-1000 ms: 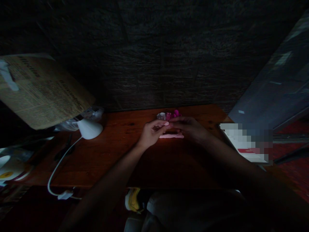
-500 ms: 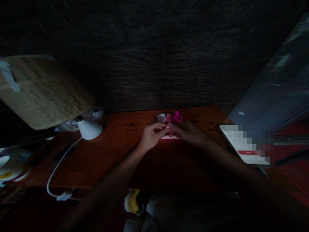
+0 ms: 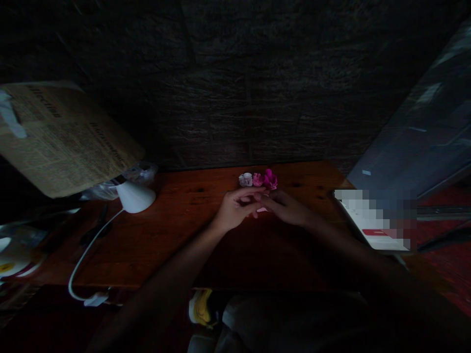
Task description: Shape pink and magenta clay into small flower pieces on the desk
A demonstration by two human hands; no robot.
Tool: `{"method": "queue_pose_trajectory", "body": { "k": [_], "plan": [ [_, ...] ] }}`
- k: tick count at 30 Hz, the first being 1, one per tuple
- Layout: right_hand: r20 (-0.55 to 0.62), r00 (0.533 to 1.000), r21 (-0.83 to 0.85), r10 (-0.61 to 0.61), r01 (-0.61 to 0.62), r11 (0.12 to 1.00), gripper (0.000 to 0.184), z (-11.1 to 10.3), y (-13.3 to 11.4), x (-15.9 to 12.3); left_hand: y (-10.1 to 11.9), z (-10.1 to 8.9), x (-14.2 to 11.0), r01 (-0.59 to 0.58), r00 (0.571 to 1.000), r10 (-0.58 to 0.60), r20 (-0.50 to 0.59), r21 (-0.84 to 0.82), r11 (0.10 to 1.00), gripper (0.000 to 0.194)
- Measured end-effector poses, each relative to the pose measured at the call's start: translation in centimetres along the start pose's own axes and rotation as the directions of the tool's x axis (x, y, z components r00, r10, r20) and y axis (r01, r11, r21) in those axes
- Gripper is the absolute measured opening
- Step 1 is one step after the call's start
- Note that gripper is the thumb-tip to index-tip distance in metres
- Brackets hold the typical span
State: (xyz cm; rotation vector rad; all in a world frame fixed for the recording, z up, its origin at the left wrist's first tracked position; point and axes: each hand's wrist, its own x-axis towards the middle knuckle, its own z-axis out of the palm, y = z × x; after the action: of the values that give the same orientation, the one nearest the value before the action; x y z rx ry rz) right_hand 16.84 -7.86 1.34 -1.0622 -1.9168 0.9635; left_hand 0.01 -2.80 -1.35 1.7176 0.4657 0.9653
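My left hand [image 3: 234, 210] and my right hand [image 3: 287, 206] meet over the middle of the table, fingers bent and touching each other. Both look closed, but the dim light and overlapping fingers hide what is pinched between them. A sliver of pale pink strip [image 3: 262, 210], perhaps paper, shows between the hands. Just behind them sit three small crafted flowers in a row: a whitish flower [image 3: 245, 180], a pink flower [image 3: 257, 179] and a magenta flower [image 3: 271, 179].
On the wooden table [image 3: 176, 240], a white cone-shaped lamp base [image 3: 137, 197] with a cable stands left, below a newsprint-patterned shade [image 3: 69, 139]. Dark scissors [image 3: 96, 229] lie near the cable. A partly blurred tablet-like screen [image 3: 382, 232] is at right. A dark wall [image 3: 228, 98] rises behind.
My hands have shifted slightly, with the fingers overlapping more and the left fingers stretched further across. Less of the pale pink strip shows. The flowers stay in place.
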Motion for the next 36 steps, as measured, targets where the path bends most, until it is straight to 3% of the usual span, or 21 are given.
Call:
{"method": "queue_pose_trajectory", "body": {
  "k": [9,18,26,30,36],
  "plan": [
    [-0.096,0.994,0.027,0.052,-0.05,0.998,0.057,0.1,0.9,-0.1,0.0,-0.1,0.2,-0.033,0.999,0.032,0.028,0.028,0.999,0.043],
    [-0.062,0.998,-0.003,-0.001,0.001,1.0,0.051,0.1,1.6,-0.1,0.1,0.0,0.2,-0.058,0.998,0.058,0.013,0.019,0.998,0.033],
    [-0.072,0.997,-0.055,0.027,-0.031,0.998,0.069,-0.1,1.5,-0.3,-0.1,-0.1,0.4,-0.079,0.996,0.079,-0.027,0.024,0.997,0.024],
    [-0.098,0.993,-0.068,0.062,-0.069,0.995,0.066,-0.2,1.4,-0.3,0.1,0.0,0.3,-0.086,0.996,0.087,-0.026,0.034,0.996,0.023],
    [-0.067,0.998,-0.105,0.002,-0.009,0.994,0.062,-0.2,1.3,-0.3,0.2,0.0,0.1,-0.039,0.999,0.038,0.004,0.041,0.998,0.028]
  ]
}}
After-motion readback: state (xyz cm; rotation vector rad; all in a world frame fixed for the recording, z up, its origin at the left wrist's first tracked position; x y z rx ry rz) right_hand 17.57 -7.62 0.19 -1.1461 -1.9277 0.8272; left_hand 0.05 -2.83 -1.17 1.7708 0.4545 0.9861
